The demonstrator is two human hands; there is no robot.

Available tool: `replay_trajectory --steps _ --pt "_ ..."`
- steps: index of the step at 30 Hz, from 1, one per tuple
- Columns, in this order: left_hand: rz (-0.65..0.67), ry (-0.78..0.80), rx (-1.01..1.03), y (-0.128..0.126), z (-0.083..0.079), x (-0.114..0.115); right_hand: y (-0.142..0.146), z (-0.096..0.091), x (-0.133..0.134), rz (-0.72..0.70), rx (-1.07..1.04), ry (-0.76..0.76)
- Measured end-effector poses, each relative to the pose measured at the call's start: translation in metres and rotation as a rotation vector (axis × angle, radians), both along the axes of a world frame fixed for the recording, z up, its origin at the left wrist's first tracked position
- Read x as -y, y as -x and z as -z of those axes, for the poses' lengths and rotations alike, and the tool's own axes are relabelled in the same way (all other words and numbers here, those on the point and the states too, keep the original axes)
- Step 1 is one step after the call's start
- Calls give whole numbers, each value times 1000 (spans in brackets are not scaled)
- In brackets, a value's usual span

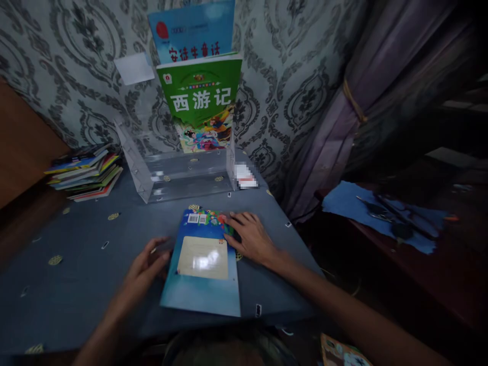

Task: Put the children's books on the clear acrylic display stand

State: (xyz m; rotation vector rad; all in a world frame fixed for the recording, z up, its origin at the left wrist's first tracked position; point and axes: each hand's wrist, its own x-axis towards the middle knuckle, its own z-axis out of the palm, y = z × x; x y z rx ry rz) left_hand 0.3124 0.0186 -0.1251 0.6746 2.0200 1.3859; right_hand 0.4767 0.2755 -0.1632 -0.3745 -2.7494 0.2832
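Observation:
A blue book (202,292) lies flat on the grey tablecloth in front of me, its back cover up, with a barcode near the far edge and a shiny cream panel. Spread fingers of my right hand (252,238) rest on its upper right edge. Beside its left edge is my left hand (147,262), fingers loosely curved and apart, holding nothing; whether a fingertip touches the book I cannot tell. Beyond it stands a clear plastic rack (186,190). A green book (206,109) stands upright at its back, before a taller blue book (192,30).
A stack of books and booklets (87,175) sits at the table's far left. A partly blurred white item (246,176) is beside the rack. Right of the table, a blue cloth (351,203) bears scissors-like tools. Below right, a colourful book (341,353) shows partly.

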Motion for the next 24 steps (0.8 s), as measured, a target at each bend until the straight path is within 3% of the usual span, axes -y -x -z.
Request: replay_trajectory --steps 3,6,9,12,15,17,19,21,24 --pt "71 -37 326 -17 -2 -1 -2 2 -4 -30 -27 46" --pt "227 -64 346 -29 11 0 -4 2 -7 -48 -37 77" --pt "336 -95 -39 -30 29 3 -6 -1 -8 -60 -42 108" --pt "292 -35 -587 -25 37 2 -8 -5 -7 -78 -35 140" --pt "194 87 -1014 -17 33 -8 -9 -7 -8 -94 -39 160" --pt "203 59 -1162 -9 25 -18 -8 -5 -12 -97 -61 184" --pt "286 -41 -1156 1 17 -32 -8 -3 -22 -116 -77 224" --pt "364 -118 -1018 11 10 -47 -8 0 -35 -168 -71 272" --pt "308 -216 -726 20 -1 -70 -6 3 -51 -246 -44 323"
